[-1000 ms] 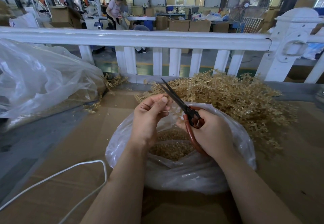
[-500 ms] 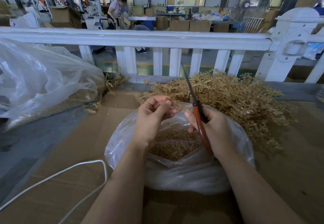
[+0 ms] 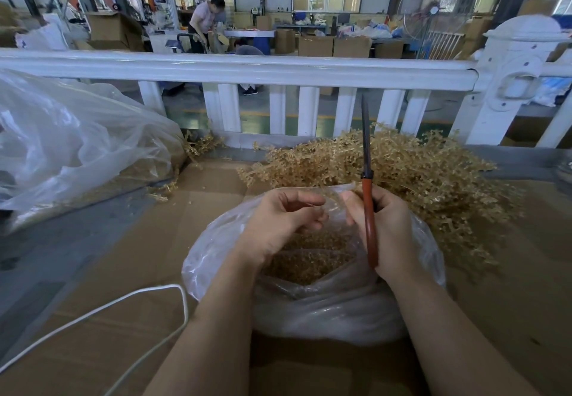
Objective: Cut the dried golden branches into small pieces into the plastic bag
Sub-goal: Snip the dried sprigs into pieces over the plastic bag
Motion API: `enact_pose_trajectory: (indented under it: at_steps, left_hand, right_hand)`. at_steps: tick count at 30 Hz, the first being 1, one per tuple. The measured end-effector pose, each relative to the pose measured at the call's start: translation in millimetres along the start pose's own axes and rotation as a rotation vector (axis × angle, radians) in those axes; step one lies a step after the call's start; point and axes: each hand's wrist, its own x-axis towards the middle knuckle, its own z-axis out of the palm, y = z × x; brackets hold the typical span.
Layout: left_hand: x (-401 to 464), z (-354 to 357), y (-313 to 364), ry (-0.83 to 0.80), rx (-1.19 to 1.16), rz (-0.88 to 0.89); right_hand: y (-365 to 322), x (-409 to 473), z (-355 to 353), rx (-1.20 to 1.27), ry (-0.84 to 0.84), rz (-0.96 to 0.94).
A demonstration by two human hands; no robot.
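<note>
— Fingers first: what are they doing?

— Fingers of the left hand are loosely curled over the mouth of the clear plastic bag, thumb lying across toward the fingertips. Whether a bit of twig is pinched between them I cannot tell; it is too small and blurred. The right hand is curled round the red handles of the scissors, blades together and pointing straight up and away from the knuckles.

— And the branches?

— The pile of dried golden branches lies just beyond both sets of fingertips, spreading off to the right of the right hand. Cut golden pieces sit inside the bag, directly beneath the left fingers.

— What is around them?

— Both hands and the bag rest over a sheet of brown cardboard. A white cord loops beside the left forearm. Well to the left of the left hand, a large crumpled plastic bag holds more golden stems.

— Anything in the way?

— The upright blades cross in front of the pile. Past the pile, a white railing runs across. Beyond it stand cardboard boxes, a standing fan, and a person bent over a work surface.
</note>
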Motion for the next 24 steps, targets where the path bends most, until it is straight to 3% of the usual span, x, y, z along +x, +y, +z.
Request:
enact_pose_trajectory:
  at_steps: [6, 9, 12, 16, 20, 24]
  left_hand:
    - [0, 1, -1, -0.163, 0.168, -0.092]
    - [-1, 0, 0, -0.169, 0.036, -0.079]
    - [0, -3, 4, -0.086, -0.316, 0.038]
    - [1, -11, 10, 0.015, -0.712, 0.226]
    - [1, -17, 12, 0.180, -0.867, 0.275]
    - [3, -18, 12, 0.341, -0.859, 0.263]
  right_hand:
    - [-1, 1, 0, -0.027, -0.012, 0.015]
    - [-6, -3, -1, 0.052, -0.042, 0.012]
    - [-7, -4, -2, 0.136, -0.063, 0.038]
    - [-7, -5, -2, 0.017, -0.097, -0.009]
    - [-7, -5, 0, -0.130, -0.090, -0.059]
    - [-4, -4, 2, -0.257, -0.077, -0.093]
